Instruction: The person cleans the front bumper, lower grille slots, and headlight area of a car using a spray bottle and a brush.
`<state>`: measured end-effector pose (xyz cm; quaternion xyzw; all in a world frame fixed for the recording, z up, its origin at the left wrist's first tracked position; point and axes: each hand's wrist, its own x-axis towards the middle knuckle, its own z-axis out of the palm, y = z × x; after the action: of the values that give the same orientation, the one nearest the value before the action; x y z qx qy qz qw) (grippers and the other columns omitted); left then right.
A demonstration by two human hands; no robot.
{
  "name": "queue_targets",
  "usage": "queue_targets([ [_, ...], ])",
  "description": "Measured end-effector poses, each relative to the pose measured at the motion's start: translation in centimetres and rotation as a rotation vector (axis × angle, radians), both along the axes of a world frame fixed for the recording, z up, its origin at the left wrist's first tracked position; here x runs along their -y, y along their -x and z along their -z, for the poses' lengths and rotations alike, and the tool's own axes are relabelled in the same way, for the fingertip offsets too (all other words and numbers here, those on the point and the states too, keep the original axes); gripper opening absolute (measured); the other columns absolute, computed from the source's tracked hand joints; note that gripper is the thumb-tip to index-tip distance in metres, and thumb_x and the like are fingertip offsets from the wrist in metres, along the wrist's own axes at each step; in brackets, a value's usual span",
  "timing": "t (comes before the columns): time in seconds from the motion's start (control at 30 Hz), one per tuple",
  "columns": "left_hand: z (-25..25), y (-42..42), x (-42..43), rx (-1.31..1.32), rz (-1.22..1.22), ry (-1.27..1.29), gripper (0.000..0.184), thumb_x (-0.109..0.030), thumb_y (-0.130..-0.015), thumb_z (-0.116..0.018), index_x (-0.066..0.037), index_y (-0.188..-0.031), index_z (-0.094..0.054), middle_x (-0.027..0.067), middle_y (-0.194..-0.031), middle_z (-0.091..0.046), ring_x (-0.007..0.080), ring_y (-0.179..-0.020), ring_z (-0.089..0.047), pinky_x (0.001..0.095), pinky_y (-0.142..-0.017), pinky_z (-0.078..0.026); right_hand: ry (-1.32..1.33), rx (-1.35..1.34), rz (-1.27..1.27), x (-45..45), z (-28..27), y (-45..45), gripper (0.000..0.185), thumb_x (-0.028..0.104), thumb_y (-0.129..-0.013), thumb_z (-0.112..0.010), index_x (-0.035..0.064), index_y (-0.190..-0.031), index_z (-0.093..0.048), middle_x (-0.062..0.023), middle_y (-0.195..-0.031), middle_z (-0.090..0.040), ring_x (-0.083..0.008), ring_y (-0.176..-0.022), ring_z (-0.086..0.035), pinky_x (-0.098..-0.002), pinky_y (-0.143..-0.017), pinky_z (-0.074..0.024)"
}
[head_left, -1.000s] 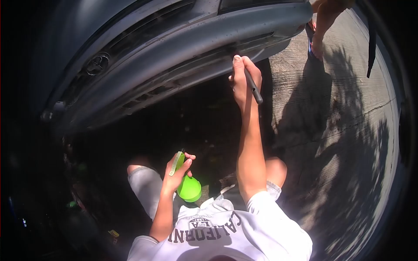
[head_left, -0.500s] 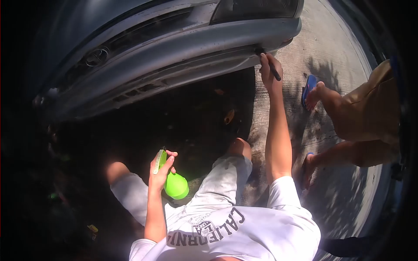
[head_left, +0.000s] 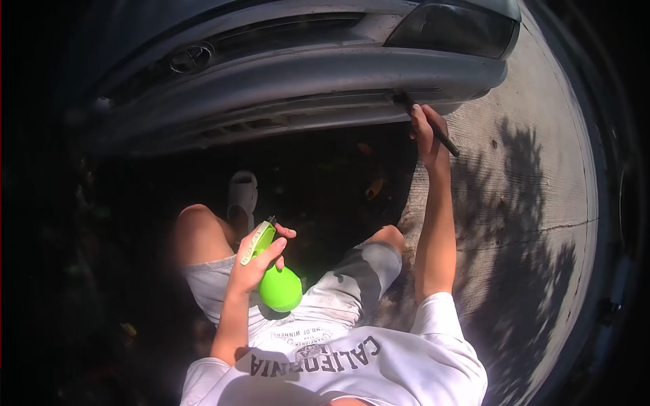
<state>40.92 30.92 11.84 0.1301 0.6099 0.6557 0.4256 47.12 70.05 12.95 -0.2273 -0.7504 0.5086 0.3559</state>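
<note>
In the head view, my left hand (head_left: 256,265) is wrapped round the neck of a bright green spray bottle (head_left: 280,291), held above my lap with its nozzle pointing towards the car. My right arm is stretched forward, and my right hand (head_left: 430,134) grips a black-handled brush (head_left: 447,143). Its dark bristles are at the lower groove of the grey car bumper (head_left: 305,76); whether they press on it is hard to tell in the shade.
Above the bumper are the car's headlight (head_left: 452,30) and round emblem (head_left: 191,58). Ribbed concrete (head_left: 487,203) with leaf shadows lies to the right. A dry leaf (head_left: 374,189) lies in the dark shade under the car's front. My light-coloured shoe (head_left: 242,193) stands on the left.
The view has shifted, so the car sits further right. The other person's legs and blue flip-flops have left the view. The brush now sits further left along the bumper.
</note>
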Motion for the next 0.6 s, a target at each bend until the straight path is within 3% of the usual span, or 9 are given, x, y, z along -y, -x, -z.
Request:
queue_targets([
  [0.03, 0.1, 0.5, -0.4, 0.01, -0.009, -0.004, 0.015, -0.013, -0.094, -0.064, -0.003, -0.106, -0.061, 0.0093, -0.112, -0.067, 0.009, -0.062, -0.058, 0.0247, -0.06, -0.05, -0.114, 0.033, 0.137, -3.2, 1.1, -1.6, 0.036, 0.031, -0.099, -0.054, 0.0039, -0.074, -0.055, 0.0031, -0.061, -0.045, -0.0076, -0.053, -0.043, -0.027, -0.049, -0.0359],
  [0.1, 0.0, 1.6, -1.1, -0.046, 0.096, 0.023, 0.016, -0.015, -0.094, -0.065, -0.004, -0.106, -0.061, 0.008, -0.109, -0.068, 0.0089, -0.062, -0.058, 0.0242, -0.061, -0.05, -0.044, 0.17, 0.214, -5.1, -0.9, -3.9, 0.035, 0.03, -0.099, -0.054, 0.0058, -0.074, -0.055, 0.004, -0.061, -0.043, -0.0059, -0.055, -0.041, -0.026, -0.05, -0.034],
  [0.17, -0.2, 1.7, -2.3, -0.051, 0.098, 0.048, 0.017, -0.016, -0.094, -0.067, -0.004, -0.105, -0.061, 0.0069, -0.106, -0.067, 0.0089, -0.062, -0.058, 0.024, -0.061, -0.05, 0.006, 0.163, 0.077, -3.0, -0.7, -2.6, 0.035, 0.029, -0.1, -0.054, 0.0073, -0.072, -0.053, 0.0054, -0.062, -0.04, -0.0062, -0.054, -0.037, -0.0264, -0.051, -0.033],
  [0.3, 1.5, 1.4, -3.1, -0.065, 0.158, 0.057, 0.017, -0.015, -0.093, -0.067, -0.004, -0.105, -0.061, 0.0063, -0.106, -0.067, 0.0084, -0.062, -0.058, 0.0242, -0.061, -0.05, 0.067, 0.09, -0.385, 6.7, -0.7, 3.6, 0.037, 0.028, -0.099, -0.056, 0.0014, -0.073, -0.053, -0.0011, -0.06, -0.045, -0.0096, -0.055, -0.046, -0.0266, -0.052, -0.0373],
  [0.37, 1.8, 1.5, -2.8, -0.083, 0.177, 0.089, 0.015, -0.013, -0.093, -0.065, -0.005, -0.105, -0.059, 0.0104, -0.112, -0.066, 0.0082, -0.064, -0.057, 0.0245, -0.06, -0.05, 0.133, 0.122, -0.349, 5.2, -1.1, 3.3, 0.036, 0.029, -0.098, -0.056, 0.0007, -0.075, -0.056, -0.0003, -0.061, -0.047, -0.0089, -0.056, -0.047, -0.0257, -0.052, -0.0377],
  [0.5, 3.1, 1.7, -1.8, 0.033, 0.125, 0.07, 0.016, -0.012, -0.092, -0.066, -0.006, -0.106, -0.06, 0.0109, -0.111, -0.067, 0.0076, -0.067, -0.057, 0.024, -0.06, -0.051, 0.06, 0.2, 0.086, -4.1, -3.0, -1.9, 0.035, 0.03, -0.097, -0.055, 0.0023, -0.076, -0.058, 0.0025, -0.062, -0.048, -0.0078, -0.057, -0.047, -0.0237, -0.052, -0.0366],
  [0.6, 3.1, 2.0, -2.1, -0.045, 0.166, 0.146, 0.018, -0.013, -0.092, -0.065, -0.005, -0.107, -0.059, 0.0099, -0.111, -0.067, 0.0079, -0.066, -0.057, 0.024, -0.06, -0.05, 0.057, 0.164, -0.055, -0.7, -2.9, -0.6, 0.035, 0.03, -0.097, -0.055, 0.003, -0.074, -0.057, 0.002, -0.062, -0.048, -0.0077, -0.057, -0.047, -0.0249, -0.052, -0.0369],
])
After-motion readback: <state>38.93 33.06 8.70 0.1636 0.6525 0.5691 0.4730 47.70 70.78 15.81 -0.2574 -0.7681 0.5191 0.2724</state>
